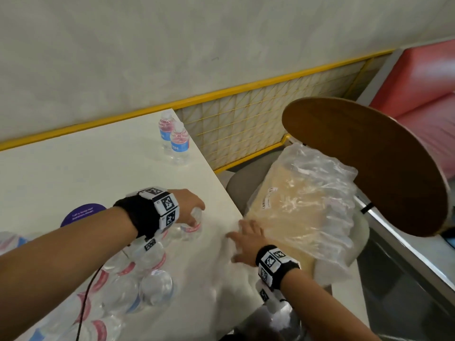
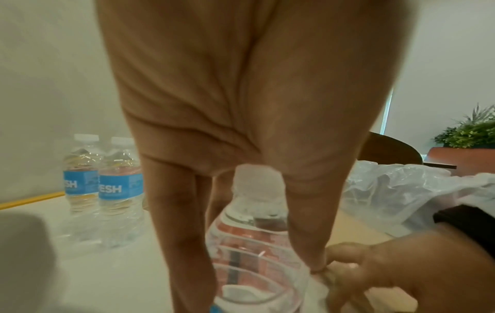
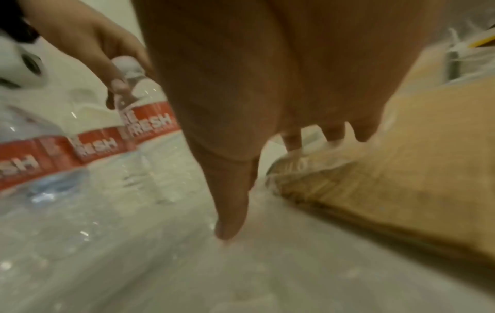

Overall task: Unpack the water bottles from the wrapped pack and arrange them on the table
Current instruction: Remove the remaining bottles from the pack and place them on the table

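Observation:
My left hand point(image 1: 191, 214) curls over the neck of a clear water bottle point(image 1: 195, 227) standing at the near end of the wrapped pack point(image 1: 128, 281); in the left wrist view my fingers point(image 2: 176, 211) run down both sides of this bottle point(image 2: 249, 230). The pack's remaining bottles, with red labels, lie at the lower left in torn clear film point(image 1: 216, 271). My right hand point(image 1: 245, 238) presses flat, fingers straight, on that film at the table's right edge. Two bottles point(image 1: 179, 143) with blue labels stand upright at the far corner of the white table point(image 1: 98, 168).
Right of the table, a chair holds crumpled plastic wrap over a cardboard sheet point(image 1: 300, 205). A round wooden chair back point(image 1: 369, 163) rises beyond it. A yellow mesh railing point(image 1: 258, 112) and a red bench point(image 1: 418, 82) stand behind. A purple sticker point(image 1: 81, 214) lies on the tabletop.

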Available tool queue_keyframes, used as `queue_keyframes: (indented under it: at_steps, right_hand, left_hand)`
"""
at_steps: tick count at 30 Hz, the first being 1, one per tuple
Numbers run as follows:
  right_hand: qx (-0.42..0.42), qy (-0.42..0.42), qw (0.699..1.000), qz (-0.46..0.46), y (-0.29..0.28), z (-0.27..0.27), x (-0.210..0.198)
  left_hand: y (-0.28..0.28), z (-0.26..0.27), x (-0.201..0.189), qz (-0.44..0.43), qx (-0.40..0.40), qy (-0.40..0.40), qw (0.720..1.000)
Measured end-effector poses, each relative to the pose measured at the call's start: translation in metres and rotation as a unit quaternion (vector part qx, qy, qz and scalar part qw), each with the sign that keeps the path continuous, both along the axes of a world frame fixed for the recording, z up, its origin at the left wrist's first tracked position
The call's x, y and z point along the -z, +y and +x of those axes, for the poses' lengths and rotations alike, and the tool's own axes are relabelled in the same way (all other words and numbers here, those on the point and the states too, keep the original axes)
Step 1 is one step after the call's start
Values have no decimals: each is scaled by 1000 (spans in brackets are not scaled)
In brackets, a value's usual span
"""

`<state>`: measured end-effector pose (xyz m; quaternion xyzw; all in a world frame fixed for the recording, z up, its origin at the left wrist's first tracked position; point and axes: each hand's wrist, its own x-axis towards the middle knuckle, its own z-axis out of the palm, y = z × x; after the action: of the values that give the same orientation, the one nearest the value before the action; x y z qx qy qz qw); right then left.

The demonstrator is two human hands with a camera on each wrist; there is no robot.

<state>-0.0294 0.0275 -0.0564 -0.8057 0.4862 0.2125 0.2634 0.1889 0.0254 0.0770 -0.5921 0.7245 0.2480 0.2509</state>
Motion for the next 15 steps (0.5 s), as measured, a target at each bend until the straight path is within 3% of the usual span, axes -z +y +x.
queue_keyframes:
  at_steps: [3,8,13,15]
  right_hand:
    - [18,2,998,-66,-10,-35,3]
    - [-31,11,999,-29,-27,-72,4]
    - [11,32,999,-43,-28,-51,-26]
    - [22,-32,997,-71,-28,-28,-53]
  left_hand:
    - [-3,0,3,-3,8,-8,1000]
    - [-6,-3,2,14,7,-13,1000]
    - [-3,0,-5,17,-39,4,999]
    - [0,9,-12,9,-65,22,998]
